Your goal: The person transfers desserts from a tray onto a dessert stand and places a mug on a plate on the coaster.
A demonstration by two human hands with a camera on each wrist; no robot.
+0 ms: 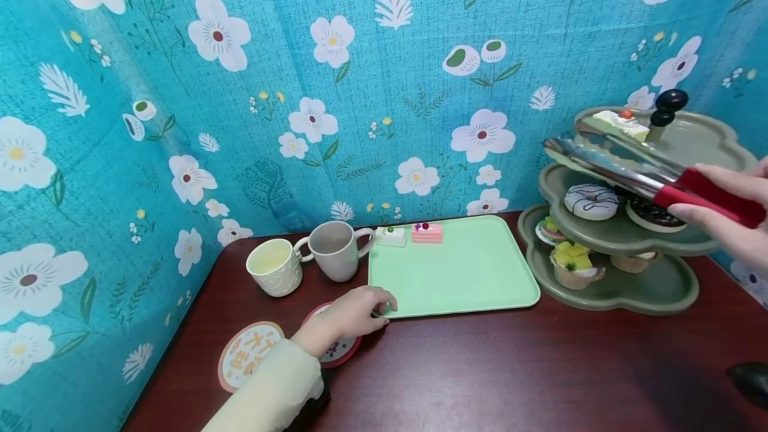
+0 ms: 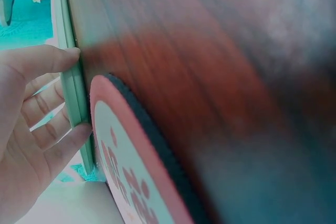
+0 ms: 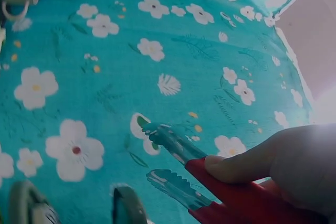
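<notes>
My left hand (image 1: 360,311) is at the near left corner of a light green tray (image 1: 456,279), holding its rim. In the left wrist view, thumb and fingers bend around the tray's edge (image 2: 73,87). Near the tray's back left lie a white cake slice (image 1: 391,237) and a pink cake slice (image 1: 427,233). My right hand (image 1: 735,202) grips red-handled metal tongs (image 1: 630,182) in front of a tiered stand (image 1: 606,295). The tong tips are spread with nothing between them in the right wrist view. Behind them, a cake slice (image 1: 621,124) with an orange topping sits on the top tier.
Doughnuts (image 1: 591,202) fill the stand's middle tier; cupcakes (image 1: 573,265) are on the lowest. Left of the tray stand a grey mug (image 1: 333,252) and a cream cup (image 1: 275,269). Two round coasters (image 1: 249,355) lie nearer, one partly under my left forearm. Flowered blue cloth hangs behind.
</notes>
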